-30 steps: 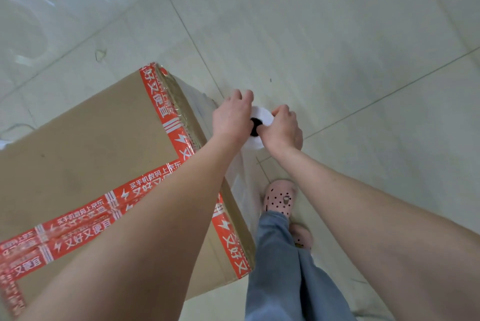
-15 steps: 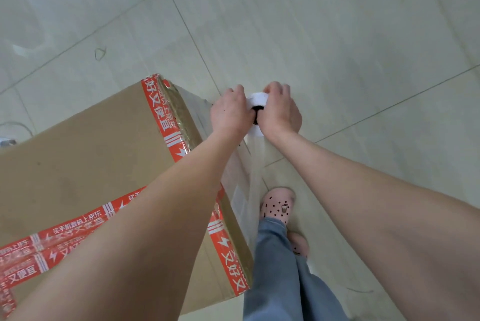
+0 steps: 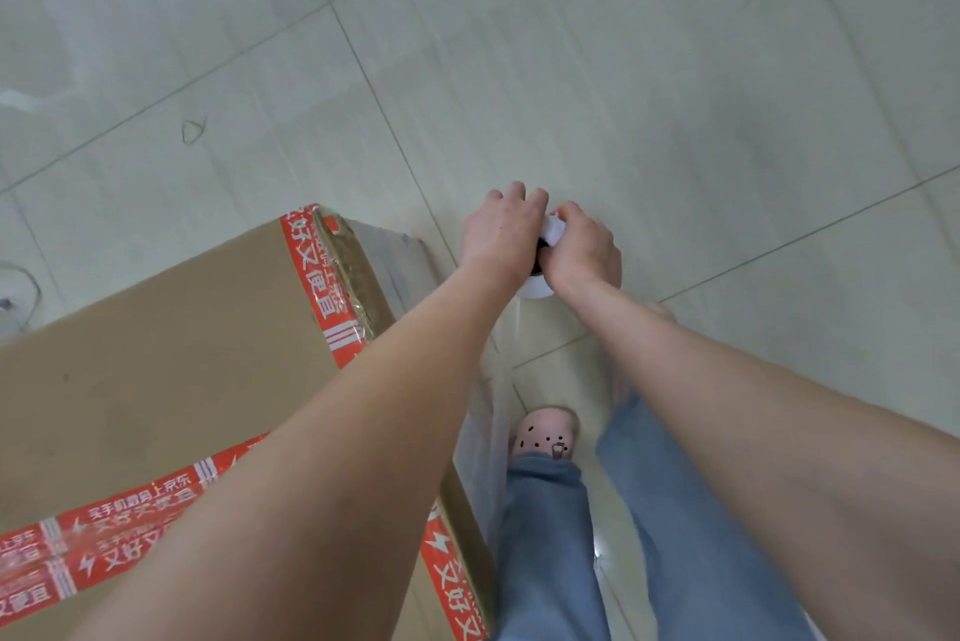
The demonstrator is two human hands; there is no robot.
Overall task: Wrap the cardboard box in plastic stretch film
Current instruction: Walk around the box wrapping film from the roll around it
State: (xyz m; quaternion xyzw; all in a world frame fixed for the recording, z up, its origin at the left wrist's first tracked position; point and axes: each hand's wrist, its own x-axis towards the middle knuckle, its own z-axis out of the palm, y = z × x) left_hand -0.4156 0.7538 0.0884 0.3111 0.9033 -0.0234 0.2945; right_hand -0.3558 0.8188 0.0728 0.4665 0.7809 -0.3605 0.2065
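Step in hand, likely: mid-wrap, film run along box side. Left hand (image 3: pixel 501 232), right hand (image 3: pixel 584 251): each grip clamped on film roll (image 3: pixel 535 288), just past corner of cardboard box (image 3: pixel 182 354) on floor (image 3: pixel 675 69). Film (image 3: pixel 483 432) stretches from roll to box side. Next move calls for carrying roll round corner under tension.

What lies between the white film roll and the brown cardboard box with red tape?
Clear plastic stretch film spans from the white roll to the cardboard box, in the head view.
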